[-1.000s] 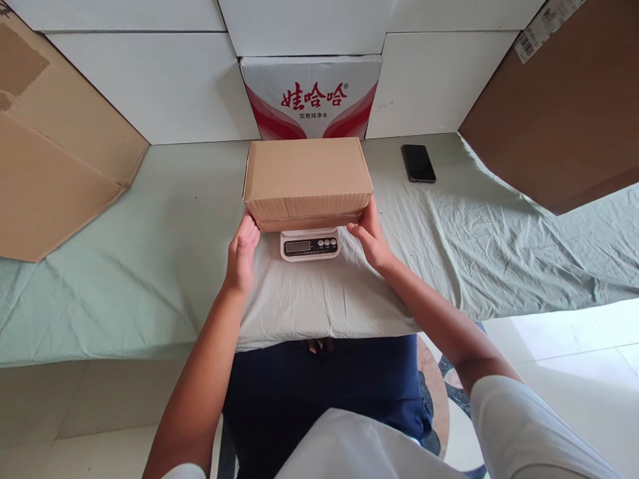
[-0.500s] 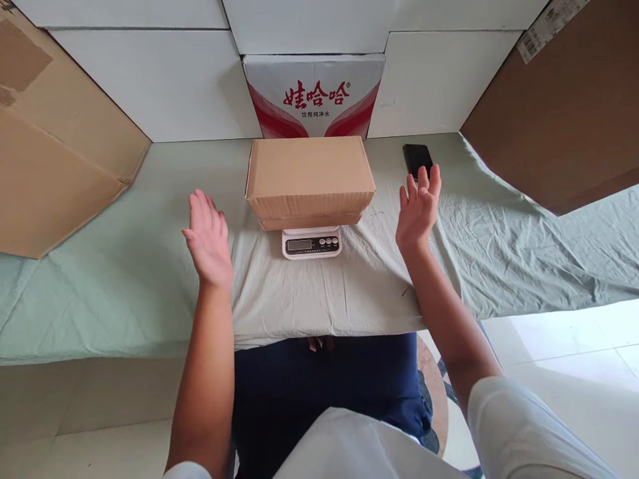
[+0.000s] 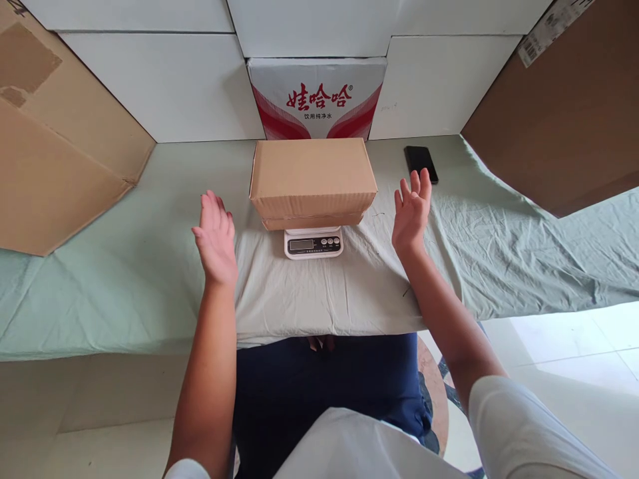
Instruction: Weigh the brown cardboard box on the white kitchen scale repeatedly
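A closed brown cardboard box [image 3: 313,176] rests on a small white kitchen scale [image 3: 313,242] in the middle of the cloth-covered table [image 3: 124,279]. My left hand [image 3: 215,236] hovers to the left of the box, fingers apart, holding nothing. On the other side, my right hand [image 3: 412,211] is raised with its fingers spread, also apart from the box. Only the scale's front panel with display and buttons shows beneath the box.
A black phone [image 3: 421,163] lies at the back right of the table. A red-and-white printed carton [image 3: 317,98] stands behind the box against white panels. Large cardboard sheets lean at the left [image 3: 54,146] and right [image 3: 559,113]. The table's front edge is near my lap.
One second ago both hands held the box's lower corners on the scale. They let go and moved outward and up; since half a second ago they have drifted slightly inward.
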`<state>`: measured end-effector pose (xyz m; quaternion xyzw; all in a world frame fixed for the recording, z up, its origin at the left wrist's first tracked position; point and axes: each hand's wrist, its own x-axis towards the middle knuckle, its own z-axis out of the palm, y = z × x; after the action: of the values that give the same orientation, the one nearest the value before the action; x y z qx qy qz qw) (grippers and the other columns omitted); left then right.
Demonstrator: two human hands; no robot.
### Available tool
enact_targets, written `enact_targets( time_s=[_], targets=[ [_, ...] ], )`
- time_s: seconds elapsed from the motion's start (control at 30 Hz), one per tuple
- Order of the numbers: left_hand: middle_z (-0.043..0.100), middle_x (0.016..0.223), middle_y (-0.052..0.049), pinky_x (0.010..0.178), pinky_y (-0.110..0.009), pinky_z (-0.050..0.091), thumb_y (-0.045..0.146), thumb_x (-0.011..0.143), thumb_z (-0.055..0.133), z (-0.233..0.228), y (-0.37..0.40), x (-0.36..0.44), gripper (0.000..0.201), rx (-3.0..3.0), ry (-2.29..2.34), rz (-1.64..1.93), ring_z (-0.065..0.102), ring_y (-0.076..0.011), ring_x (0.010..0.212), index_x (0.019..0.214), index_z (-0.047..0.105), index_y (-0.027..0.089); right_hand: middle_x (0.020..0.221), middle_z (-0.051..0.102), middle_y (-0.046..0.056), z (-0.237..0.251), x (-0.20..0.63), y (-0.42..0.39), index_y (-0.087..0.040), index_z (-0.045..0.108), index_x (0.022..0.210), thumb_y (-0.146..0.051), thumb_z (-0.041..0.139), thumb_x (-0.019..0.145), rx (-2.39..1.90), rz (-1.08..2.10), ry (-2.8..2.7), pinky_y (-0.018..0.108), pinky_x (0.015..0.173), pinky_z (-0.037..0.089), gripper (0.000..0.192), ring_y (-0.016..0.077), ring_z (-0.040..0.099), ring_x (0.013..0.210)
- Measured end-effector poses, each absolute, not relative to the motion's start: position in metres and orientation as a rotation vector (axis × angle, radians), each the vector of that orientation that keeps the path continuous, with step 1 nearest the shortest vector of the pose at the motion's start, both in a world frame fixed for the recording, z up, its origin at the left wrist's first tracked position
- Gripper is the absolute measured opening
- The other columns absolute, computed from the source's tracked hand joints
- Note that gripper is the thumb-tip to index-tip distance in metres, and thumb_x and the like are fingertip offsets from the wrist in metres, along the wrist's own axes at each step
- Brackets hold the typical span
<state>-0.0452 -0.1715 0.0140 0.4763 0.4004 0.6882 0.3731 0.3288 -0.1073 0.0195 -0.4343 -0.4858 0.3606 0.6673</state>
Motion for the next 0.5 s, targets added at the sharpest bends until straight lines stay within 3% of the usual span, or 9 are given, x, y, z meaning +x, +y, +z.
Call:
enact_targets(
  time_s=[0.17,0.5],
  targets=[
    [0.012,0.183,-0.006,0.136,-0.041,0.020,0.095,0.085,0.025,0.0130,-0.1693,-0.0470,0.105,1.228,1.069,1.739,0.016,-0.0232,0.169,0.165,0.036,0.028,0.176,0.031,-0.004,0.0201,0.3256,-0.1089,-0.045,0.036,0.155,-0.069,0.054,0.080,-0.973,0.842,-1.058,0.063,0.136,0.022,0.081,0.0325,0.027,0.168],
    [0.009,0.183,-0.010,0.137,-0.042,0.019,0.092,0.089,0.017,0.0106,-0.1686,-0.0492,0.110,1.248,1.055,1.722,0.014,-0.0242,0.170,0.168,0.024,0.018,0.173,0.037,-0.005,0.0200,0.3250,-0.1098,-0.046,0.044,0.149,-0.070,0.059,0.080,-0.941,0.867,-1.056,0.063,0.137,0.022,0.075,0.0326,0.029,0.168]
  ],
)
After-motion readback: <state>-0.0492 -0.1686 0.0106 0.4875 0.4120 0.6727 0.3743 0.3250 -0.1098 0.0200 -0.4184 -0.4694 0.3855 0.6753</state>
